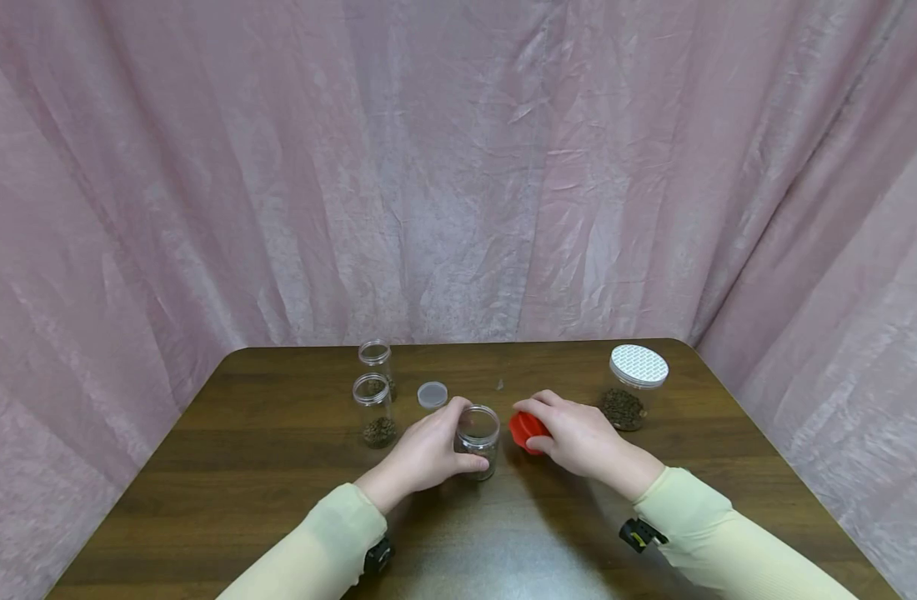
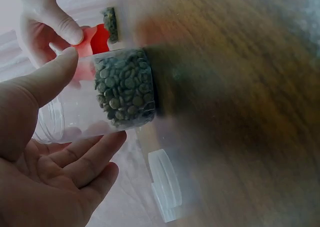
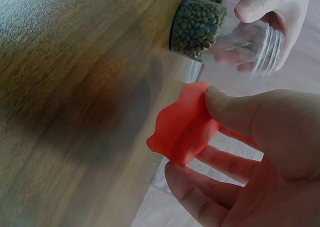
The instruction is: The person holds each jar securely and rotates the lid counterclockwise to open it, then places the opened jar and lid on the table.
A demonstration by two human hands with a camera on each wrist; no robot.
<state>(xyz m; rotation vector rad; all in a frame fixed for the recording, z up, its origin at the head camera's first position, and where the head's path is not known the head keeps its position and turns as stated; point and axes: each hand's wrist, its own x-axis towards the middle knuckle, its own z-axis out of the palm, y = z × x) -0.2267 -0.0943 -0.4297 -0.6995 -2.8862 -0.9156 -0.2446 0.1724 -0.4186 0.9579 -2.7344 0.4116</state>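
- The left hand (image 1: 432,446) grasps a clear jar (image 1: 484,444), thumb on its near side and fingers around the other; the jar is upright near the middle of the tabletop (image 1: 233,467), its mouth uncovered.
- Dark greenish pellets (image 2: 125,89) fill the lower part of this jar, below the fingers and thumb.
- The right hand (image 1: 578,440) pinches a red piece with a wavy edge (image 1: 528,432) between thumb and fingers, holding it above the tabletop, just beside the jar and apart from it.
- Behind the left hand, a pale round lid (image 1: 432,395) lies on the tabletop.
- Two more clear jars stand to the left: the nearer jar (image 1: 373,408) has brownish pellets at its bottom, and the farther jar (image 1: 374,357) is partly hidden behind it.
- Over on the right, beyond the right hand, stands a larger jar (image 1: 644,408) with dark pellets and a white patterned lid (image 1: 638,365).
- Pale yellow-green sleeves (image 1: 323,542) cover both forearms.
- A pink curtain (image 1: 443,167) hangs in folds behind the tabletop.
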